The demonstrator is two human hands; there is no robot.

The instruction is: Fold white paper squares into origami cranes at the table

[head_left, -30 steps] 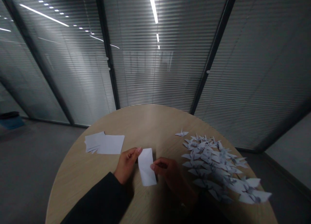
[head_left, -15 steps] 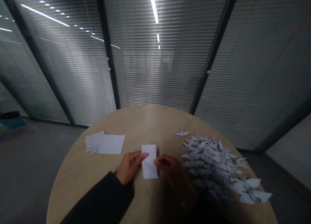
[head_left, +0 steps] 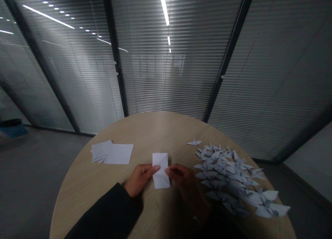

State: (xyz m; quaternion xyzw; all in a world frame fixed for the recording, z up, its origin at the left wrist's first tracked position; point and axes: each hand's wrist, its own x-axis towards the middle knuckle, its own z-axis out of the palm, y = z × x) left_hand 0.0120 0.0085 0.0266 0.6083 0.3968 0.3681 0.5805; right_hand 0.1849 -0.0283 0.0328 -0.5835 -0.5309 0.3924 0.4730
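- Moved since the earliest frame: folded paper (head_left: 161,178) is now straighter, a bit nearer the bench's (head_left: 160,126) far edge and slightly further toward its right edge; left thumb now lies over its face.
- Paper location: mid-bench, between both hands, well in from left and right edges; long sides run roughly near-to-far. Can't tell if it touches the bench or sits just above.
- Left hand (head_left: 137,182): grip closed on the paper's left long side, thumb on top; fingers underneath mostly hidden.
- Right hand (head_left: 183,178): grip pinching the right long side, thumb and finger tips at the edge. Pressure not readable.
- Handling, judged: very light, thin, bendy; creases easily, any stray fold would stay. Layers probably a little stiffer together than one sheet, may slide on each other or spring apart.
- Tearing risk looks low with gentle pull, higher along a crease.
- Best hold: light pinch midway along each long side, layers trapped together; corners would likely bend.
- Around: flat white sheets (head_left: 119,154) toward the bench's left edge; heap of paper cranes (head_left: 228,173) along the right edge; lone crane (head_left: 194,142) just beside the heap, toward the far edge.
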